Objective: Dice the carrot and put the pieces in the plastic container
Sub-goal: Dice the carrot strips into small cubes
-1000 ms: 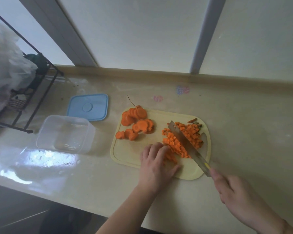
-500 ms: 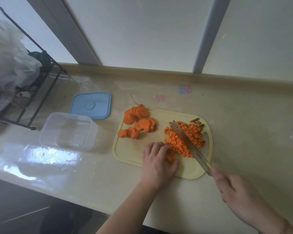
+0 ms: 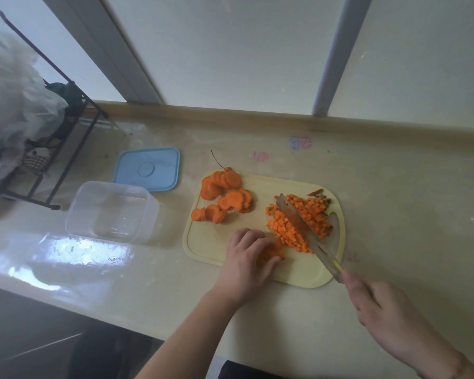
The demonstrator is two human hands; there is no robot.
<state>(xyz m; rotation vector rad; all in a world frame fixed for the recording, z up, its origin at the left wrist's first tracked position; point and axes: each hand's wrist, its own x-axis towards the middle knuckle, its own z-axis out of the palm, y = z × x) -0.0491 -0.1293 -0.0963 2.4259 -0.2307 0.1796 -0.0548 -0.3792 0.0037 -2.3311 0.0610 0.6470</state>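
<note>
A pale yellow cutting board (image 3: 208, 250) lies on the counter. Round carrot slices (image 3: 225, 196) are piled at its far left. A heap of diced carrot (image 3: 290, 231) covers its right half. My left hand (image 3: 248, 261) curls over a small stack of carrot pieces (image 3: 270, 251) at the board's near edge. My right hand (image 3: 378, 310) grips the handle of a knife (image 3: 301, 225), whose blade lies across the diced heap. The clear plastic container (image 3: 111, 212) stands empty to the left of the board.
A blue lid (image 3: 148, 169) lies behind the container. A black wire rack (image 3: 52, 127) with plastic bags stands at the far left. The counter's front edge runs close below my arms. A window sill and wall bound the back.
The knife blade has shifted slightly within the diced heap. My left hand stays on the carrot pieces. The camera view has drifted a little.
</note>
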